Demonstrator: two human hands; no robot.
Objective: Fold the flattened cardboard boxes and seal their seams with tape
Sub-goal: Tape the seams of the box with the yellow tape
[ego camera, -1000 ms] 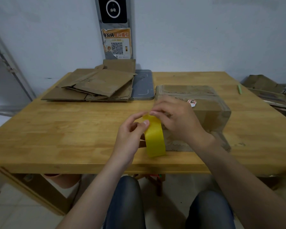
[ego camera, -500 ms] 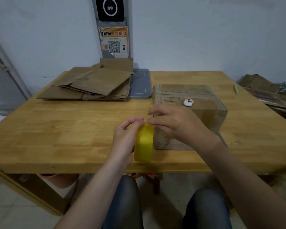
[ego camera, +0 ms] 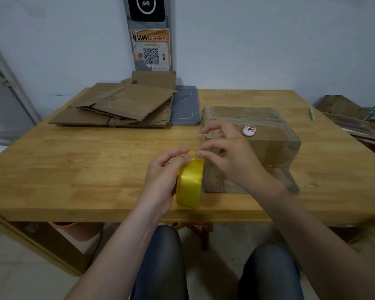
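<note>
At the counter's (ego camera: 95,169) near edge, left hand (ego camera: 160,178) grips the tape roll (ego camera: 189,185), right hand (ego camera: 232,161) pinches the tape end (ego camera: 195,154); peel slowly toward the box (ego camera: 268,146).

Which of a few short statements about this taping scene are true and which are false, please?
1. The left hand grips the yellow tape roll. True.
2. The roll lies flat on the floor. False: it is held on edge beside the folded box.
3. A small white object lies on the folded box. True.
4. The flattened cardboard stack sits at the table's near right corner. False: it is at the far left.
5. The right hand rests in the lap. False: its fingertips are at the roll's top.
</note>
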